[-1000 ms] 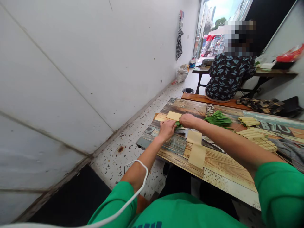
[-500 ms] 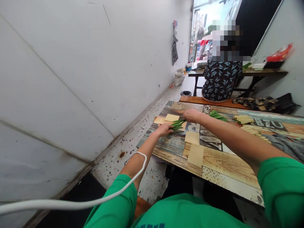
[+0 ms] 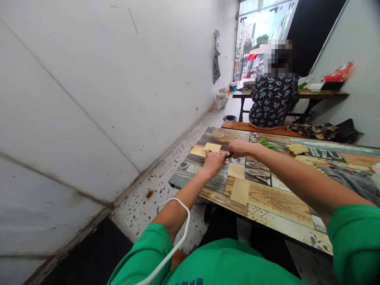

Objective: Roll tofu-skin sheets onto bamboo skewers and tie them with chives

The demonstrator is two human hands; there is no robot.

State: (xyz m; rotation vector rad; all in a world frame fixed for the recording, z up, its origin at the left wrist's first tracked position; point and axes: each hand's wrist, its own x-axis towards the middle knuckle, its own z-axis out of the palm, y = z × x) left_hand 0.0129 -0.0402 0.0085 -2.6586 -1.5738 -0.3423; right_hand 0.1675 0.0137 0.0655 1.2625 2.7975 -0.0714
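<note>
My left hand (image 3: 215, 161) is closed over a bundle of green chives (image 3: 203, 160), whose tips stick out on its left. Right beside it, my right hand (image 3: 238, 149) is closed at the bundle's other end, where a short dark-green stretch shows between the hands. Behind my left hand lies a square pale-yellow sheet (image 3: 212, 147), which looks like tofu skin. Two similar sheets lie nearer me: one sheet (image 3: 236, 171) overlaps the other sheet (image 3: 239, 191). My fingertips are mostly hidden.
More chives (image 3: 268, 145) lie beyond my right forearm, near several yellow rolls (image 3: 297, 149) and a grey cloth (image 3: 346, 180). Past the table (image 3: 279, 198), a person (image 3: 271, 101) sits on a wooden bench (image 3: 237, 125), back towards me. A white cable (image 3: 181, 237) crosses my left arm.
My left hand has slid right along the chives, close to my right hand, and now covers most of the bundle. The view has shifted slightly.
</note>
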